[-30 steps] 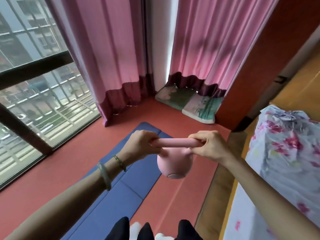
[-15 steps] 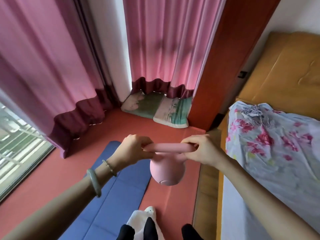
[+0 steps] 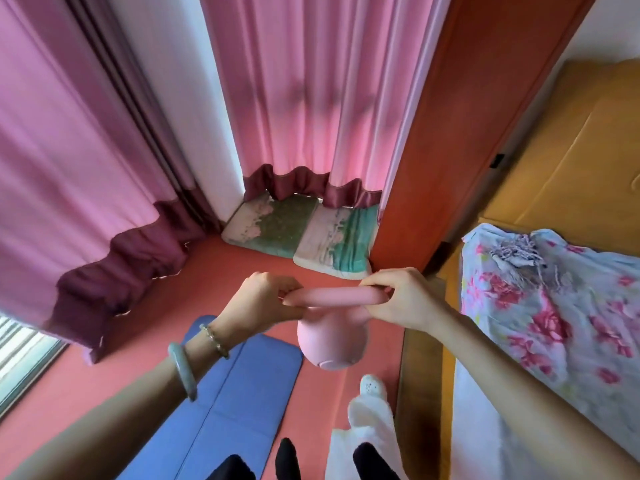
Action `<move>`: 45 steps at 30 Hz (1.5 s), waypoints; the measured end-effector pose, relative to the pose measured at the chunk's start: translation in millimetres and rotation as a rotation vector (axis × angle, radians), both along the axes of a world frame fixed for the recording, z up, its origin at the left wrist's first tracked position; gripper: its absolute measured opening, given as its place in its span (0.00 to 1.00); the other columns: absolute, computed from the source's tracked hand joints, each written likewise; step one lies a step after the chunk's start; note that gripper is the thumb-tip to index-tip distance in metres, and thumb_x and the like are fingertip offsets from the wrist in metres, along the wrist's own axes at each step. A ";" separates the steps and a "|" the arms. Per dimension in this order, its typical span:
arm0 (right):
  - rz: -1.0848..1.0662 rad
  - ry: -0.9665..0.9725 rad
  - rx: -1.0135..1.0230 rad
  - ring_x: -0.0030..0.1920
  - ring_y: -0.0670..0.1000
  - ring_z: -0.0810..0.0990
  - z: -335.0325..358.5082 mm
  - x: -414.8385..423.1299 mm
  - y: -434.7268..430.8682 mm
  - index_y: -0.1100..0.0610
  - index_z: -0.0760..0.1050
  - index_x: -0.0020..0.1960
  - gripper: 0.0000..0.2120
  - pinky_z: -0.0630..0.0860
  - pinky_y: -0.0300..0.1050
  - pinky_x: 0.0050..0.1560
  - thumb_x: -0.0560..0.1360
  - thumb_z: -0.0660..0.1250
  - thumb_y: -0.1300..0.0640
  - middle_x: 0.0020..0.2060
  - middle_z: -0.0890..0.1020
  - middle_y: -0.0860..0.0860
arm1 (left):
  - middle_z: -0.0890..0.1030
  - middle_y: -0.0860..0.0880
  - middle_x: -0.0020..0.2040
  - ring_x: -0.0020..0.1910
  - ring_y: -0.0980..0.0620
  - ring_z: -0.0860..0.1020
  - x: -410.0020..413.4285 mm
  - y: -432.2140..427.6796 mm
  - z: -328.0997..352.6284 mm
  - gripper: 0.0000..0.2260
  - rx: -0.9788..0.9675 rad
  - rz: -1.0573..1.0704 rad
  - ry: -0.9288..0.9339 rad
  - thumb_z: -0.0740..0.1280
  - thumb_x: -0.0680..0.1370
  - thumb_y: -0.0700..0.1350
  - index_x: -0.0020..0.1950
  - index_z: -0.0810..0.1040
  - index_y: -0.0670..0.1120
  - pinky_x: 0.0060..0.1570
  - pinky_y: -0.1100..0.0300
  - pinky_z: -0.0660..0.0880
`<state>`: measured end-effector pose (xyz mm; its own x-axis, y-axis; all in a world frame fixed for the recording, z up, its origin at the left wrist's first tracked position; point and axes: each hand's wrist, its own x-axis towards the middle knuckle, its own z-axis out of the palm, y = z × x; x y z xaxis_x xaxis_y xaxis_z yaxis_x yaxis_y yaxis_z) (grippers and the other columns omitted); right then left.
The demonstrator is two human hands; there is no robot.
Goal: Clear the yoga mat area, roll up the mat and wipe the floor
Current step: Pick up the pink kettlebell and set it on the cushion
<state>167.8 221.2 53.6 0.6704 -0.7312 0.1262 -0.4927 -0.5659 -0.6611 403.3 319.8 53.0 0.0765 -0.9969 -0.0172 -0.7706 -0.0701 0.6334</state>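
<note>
Kettlebell [image 3: 331,341], pink, hangs in mid-air at centre frame, clear of the floor, above the red floor [image 3: 242,271] just beside the blue yoga mat [image 3: 228,403]. Left hand [image 3: 258,304] and right hand [image 3: 403,299] each curl round one end of its handle, so the load is shared; judged a carry to clear the mat area. Handle's long axis runs left to right across the frame, near level; the bulb hangs straight down, base towards the floor. Mat lies flat, not yet rolled. Floor cushions [image 3: 301,233] sit under the pink curtains [image 3: 304,98], upper centre; a floral bedspread [image 3: 540,306] occupies the right.
</note>
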 end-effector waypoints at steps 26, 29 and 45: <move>0.082 0.106 0.088 0.42 0.41 0.77 -38.8 106.6 -421.9 0.53 0.83 0.47 0.16 0.71 0.33 0.38 0.60 0.80 0.55 0.37 0.82 0.42 | 0.82 0.54 0.37 0.36 0.68 0.76 102.3 -414.5 -49.3 0.12 0.105 0.062 0.044 0.77 0.64 0.47 0.45 0.85 0.48 0.37 0.76 0.67; 0.053 0.080 0.096 0.40 0.42 0.77 -52.3 135.1 -454.3 0.56 0.83 0.46 0.14 0.73 0.36 0.39 0.60 0.78 0.59 0.36 0.80 0.42 | 0.84 0.53 0.40 0.38 0.62 0.78 134.5 -457.0 -60.1 0.13 0.138 0.044 0.031 0.77 0.64 0.47 0.47 0.84 0.48 0.40 0.69 0.70; -0.204 0.099 0.153 0.42 0.50 0.81 -174.2 217.3 -650.3 0.58 0.83 0.49 0.17 0.70 0.34 0.43 0.61 0.70 0.67 0.43 0.85 0.51 | 0.85 0.47 0.46 0.43 0.49 0.82 213.6 -685.5 -173.5 0.12 0.149 -0.011 0.042 0.73 0.69 0.38 0.52 0.84 0.44 0.49 0.55 0.78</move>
